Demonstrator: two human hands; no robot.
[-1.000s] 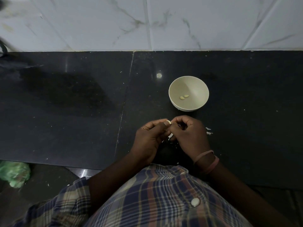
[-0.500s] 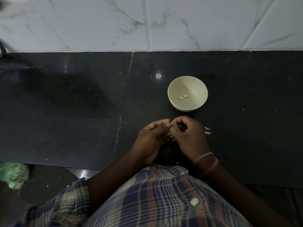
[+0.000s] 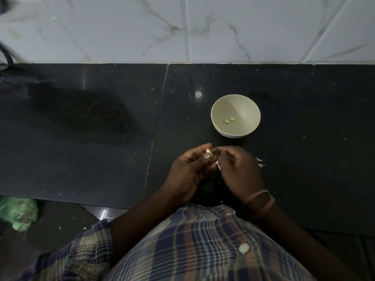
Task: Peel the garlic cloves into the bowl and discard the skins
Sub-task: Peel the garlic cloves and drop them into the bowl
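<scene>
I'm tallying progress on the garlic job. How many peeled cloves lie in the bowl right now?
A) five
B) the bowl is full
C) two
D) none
C: two small pale peeled cloves lie side by side at the bottom of the bowl, while the left hand pinches another clove that the right hand is working on.

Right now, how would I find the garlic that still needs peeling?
Start at the pale bowl on the black counter. Just in front of it, two hands meet; the left hand pinches a whitish garlic clove at its fingertips. The two peeled cloves are in the bowl; this one isn't.
</scene>
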